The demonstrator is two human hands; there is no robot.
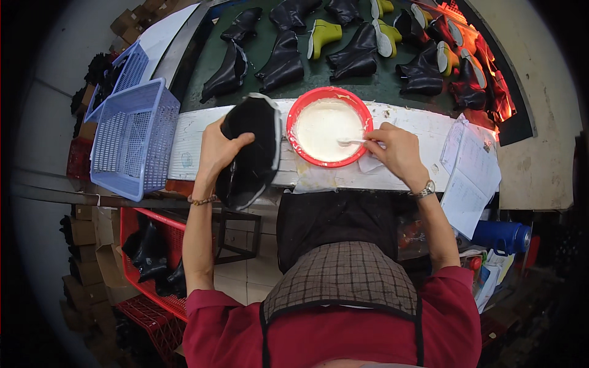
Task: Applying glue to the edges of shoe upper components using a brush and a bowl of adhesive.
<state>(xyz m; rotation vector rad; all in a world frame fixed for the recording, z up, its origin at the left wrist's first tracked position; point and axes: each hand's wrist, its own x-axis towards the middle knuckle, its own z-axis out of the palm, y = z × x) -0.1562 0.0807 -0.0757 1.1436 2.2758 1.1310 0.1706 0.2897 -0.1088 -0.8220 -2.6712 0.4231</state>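
My left hand (219, 147) grips a black boot upper (261, 144) with a pale rim, its thumb lying across the dark face; the piece is slightly blurred. In my right hand (396, 153) is a brush (351, 142), pinched by its handle. The brush's tip rests in creamy white paste (322, 126), which fills a red bowl (296, 152) at the middle of the white bench (199, 132). Paste is smeared on the bowl's rim. A cloth or paper scrap (370, 162) lies beside the bowl, under my right hand.
Beyond the bench, a green conveyor belt (270, 89) carries black boot uppers and yellow-green lasts (323, 38), with a red glow at its right end. Blue baskets (132, 138) stand left; papers (472, 172) and a blue flask (500, 237) are right. A red crate (175, 300) holds boots below.
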